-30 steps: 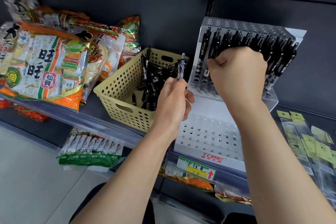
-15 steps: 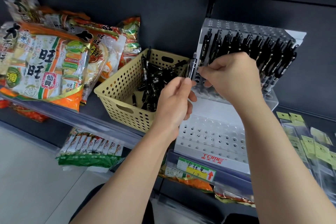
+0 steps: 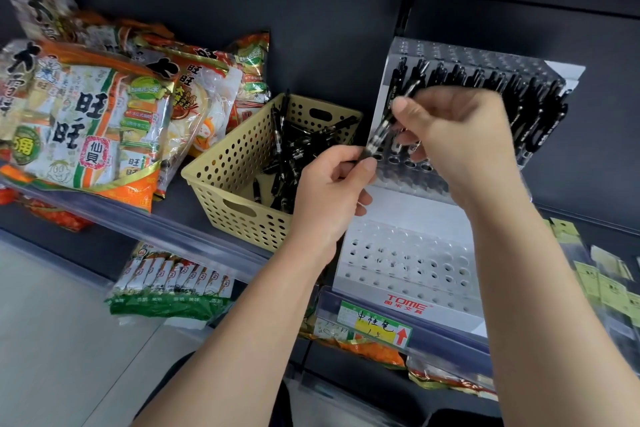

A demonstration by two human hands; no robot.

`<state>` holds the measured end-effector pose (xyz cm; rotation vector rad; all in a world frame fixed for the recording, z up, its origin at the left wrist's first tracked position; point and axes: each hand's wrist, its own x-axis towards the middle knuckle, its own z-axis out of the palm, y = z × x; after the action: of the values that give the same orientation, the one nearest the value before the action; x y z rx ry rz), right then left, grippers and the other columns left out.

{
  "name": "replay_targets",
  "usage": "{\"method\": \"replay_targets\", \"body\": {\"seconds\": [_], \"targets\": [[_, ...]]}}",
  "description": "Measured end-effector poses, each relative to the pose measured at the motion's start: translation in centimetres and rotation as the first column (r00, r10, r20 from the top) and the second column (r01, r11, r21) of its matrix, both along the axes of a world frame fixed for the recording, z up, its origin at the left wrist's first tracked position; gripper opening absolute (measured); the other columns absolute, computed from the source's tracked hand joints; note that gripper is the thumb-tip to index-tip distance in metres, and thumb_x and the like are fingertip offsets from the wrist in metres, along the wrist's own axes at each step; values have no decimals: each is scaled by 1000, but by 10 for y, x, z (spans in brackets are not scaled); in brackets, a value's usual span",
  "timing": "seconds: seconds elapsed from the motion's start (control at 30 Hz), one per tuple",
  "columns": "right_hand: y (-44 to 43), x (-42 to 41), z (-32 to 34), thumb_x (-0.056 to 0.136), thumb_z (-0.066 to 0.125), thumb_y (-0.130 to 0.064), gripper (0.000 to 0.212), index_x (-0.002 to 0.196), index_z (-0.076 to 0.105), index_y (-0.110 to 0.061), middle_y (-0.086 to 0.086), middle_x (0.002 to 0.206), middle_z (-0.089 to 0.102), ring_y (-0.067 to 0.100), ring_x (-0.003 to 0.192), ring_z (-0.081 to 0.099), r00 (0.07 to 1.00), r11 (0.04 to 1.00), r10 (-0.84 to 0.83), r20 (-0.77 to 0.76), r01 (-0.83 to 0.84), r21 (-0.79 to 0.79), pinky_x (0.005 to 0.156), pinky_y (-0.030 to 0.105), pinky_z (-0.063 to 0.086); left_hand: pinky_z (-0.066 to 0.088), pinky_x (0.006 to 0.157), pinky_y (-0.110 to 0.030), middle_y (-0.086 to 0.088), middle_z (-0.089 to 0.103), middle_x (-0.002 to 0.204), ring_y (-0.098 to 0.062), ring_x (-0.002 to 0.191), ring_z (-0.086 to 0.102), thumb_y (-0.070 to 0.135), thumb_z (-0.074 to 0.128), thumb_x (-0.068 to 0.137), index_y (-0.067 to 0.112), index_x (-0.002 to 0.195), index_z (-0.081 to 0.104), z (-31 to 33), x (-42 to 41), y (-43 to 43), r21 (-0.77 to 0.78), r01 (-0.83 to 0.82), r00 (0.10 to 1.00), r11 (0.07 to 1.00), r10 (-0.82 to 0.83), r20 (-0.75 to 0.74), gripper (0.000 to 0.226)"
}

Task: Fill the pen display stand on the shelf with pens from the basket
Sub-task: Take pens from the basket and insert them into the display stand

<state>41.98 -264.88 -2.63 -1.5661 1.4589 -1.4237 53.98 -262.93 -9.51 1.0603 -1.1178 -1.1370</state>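
Slim black pen, motion-blurred, pinched low by left hand and high by right hand, before white perforated plastic display stand; rear pen row partly hidden; yellow perforated plastic basket alongside.

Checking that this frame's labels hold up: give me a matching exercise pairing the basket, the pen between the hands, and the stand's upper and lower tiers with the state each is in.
Things:
1 yellow basket
2 pen
3 upper tier of the stand
4 lower tier of the stand

States:
A no pens in its holes
B pinched by the left hand and the right hand
C loose pens piled inside
D a row of pens standing in it

Pairs: 1-C, 2-B, 3-D, 4-A
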Motion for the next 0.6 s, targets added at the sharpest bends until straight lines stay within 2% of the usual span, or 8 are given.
{"method": "replay_targets", "body": {"seconds": [0.1, 0.2, 0.43, 0.6], "targets": [[0, 0, 4, 83, 72, -25, 23, 99, 69, -9, -1, 78, 71, 10, 66, 69, 995, 984, -92, 37, 96, -148, 58, 26, 54, 47, 50, -25, -4, 64, 82, -10, 54, 56, 12, 58, 92, 18, 97, 63, 0, 4, -2, 37, -43, 999, 998, 44, -5, 10], [3, 2, 7, 81, 70, -25, 16, 96, 67, -19, -3, 77, 70, 12, 69, 69, 985, 947, -167, 45, 173, -270, 68, 39, 58, 44, 46, -23, -9, 64, 89, -12, 54, 56, 11, 58, 93, 18, 103, 61, 0, 9, -3, 70, -71, 997, 995, 72, -14, 13], [4, 11, 5, 82, 67, -25, 18, 98, 70, -15, -24, 66, 56, -2, 60, 59, 945, 874, -313, -97, 246, -420, 69, 29, 55, 43, 47, -21, -9, 66, 91, -12, 56, 57, 13, 58, 93, 20, 105, 61, -2, 11, -4, 86, -82, 997, 993, 81, 15, 14], [4, 14, 2, 81, 65, -24, 14, 89, 71, -14, -14, 66, 59, 16, 65, 64, 910, 874, -353, -219, 237, -425, 70, 39, 54, 44, 47, -21, -6, 66, 90, -11, 56, 57, 13, 57, 93, 21, 103, 61, -2, 11, -4, 81, -86, 996, 993, 83, 39, 14]]}}
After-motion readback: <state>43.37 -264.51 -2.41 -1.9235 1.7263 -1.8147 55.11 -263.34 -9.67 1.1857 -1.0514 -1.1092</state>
